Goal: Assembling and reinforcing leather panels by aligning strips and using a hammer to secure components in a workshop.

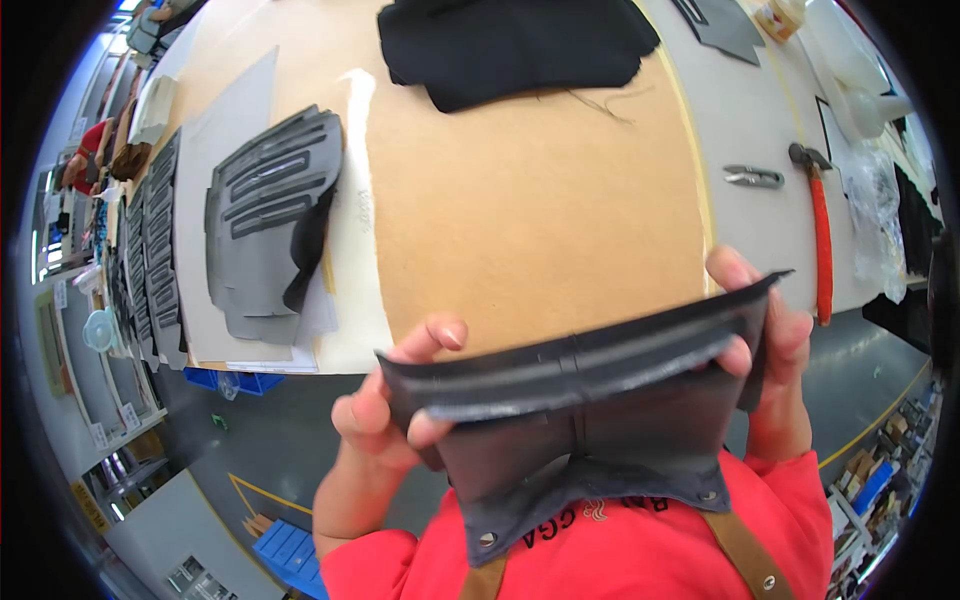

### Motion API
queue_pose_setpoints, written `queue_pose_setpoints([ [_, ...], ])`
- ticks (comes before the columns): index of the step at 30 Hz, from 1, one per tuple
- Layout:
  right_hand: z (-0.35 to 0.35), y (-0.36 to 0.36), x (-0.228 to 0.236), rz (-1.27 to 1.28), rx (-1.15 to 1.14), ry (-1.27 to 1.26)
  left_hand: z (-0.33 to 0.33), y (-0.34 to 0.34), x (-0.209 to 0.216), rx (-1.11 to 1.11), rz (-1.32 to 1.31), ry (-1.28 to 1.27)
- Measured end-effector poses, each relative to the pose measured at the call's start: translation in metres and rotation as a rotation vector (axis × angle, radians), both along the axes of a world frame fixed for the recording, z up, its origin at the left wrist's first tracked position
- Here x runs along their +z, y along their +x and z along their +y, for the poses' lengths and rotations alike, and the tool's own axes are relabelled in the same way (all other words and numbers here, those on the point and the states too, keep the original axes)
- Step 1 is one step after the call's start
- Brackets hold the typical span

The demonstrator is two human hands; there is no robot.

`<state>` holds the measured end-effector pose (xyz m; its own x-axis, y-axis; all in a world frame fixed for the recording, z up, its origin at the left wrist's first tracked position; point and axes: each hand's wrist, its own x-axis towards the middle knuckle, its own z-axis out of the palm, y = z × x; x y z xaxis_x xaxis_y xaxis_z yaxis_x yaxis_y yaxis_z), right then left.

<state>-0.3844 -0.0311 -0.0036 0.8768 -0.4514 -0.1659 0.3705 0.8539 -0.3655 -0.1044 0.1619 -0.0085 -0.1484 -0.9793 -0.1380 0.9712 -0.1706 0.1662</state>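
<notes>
A dark grey, leather-like piece point(570, 362) with a folded long edge is stretched between my two hands, in front of my chest. A pale, shiny band runs along its inner side. My left hand point(385, 410) grips the left end, with some fingers behind the piece and a fingertip showing at the band. At the right end, my right hand point(778, 345) pinches it the same way, slightly higher, so the piece tilts up to the right. Just below is the grey bib of my apron point(600, 485), with brown straps.
Dark slotted panels point(275, 190) are stacked on the table's left. Black fabric pieces point(515, 45) lie at the far side. Small thread snips point(754, 177), a red-handled hammer point(822, 240) and a clear plastic bag point(875, 215) lie right. Brown paper point(530, 220) covers the middle.
</notes>
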Motion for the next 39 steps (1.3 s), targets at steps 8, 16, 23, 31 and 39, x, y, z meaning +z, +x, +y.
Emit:
queue_pose_setpoints([
  [8,-0.034,0.029,-0.051,0.617,0.063,-0.211,-0.05,0.042,-0.026,-0.004,-0.856,0.608],
  [16,-0.04,0.023,-0.044,1.117,-0.268,-1.054,-0.039,0.033,-0.041,0.286,-2.149,0.427],
  [23,-0.023,0.045,-0.064,1.106,-0.095,-1.134,-0.051,0.013,-0.061,0.235,-1.782,0.499],
  [31,-0.018,0.058,-0.07,1.22,-0.183,-1.66,-0.053,0.009,-0.06,0.294,-1.952,0.43],
  [39,-0.013,0.063,-0.068,1.336,-0.155,-1.731,-0.055,0.009,-0.058,0.299,-1.948,0.409],
])
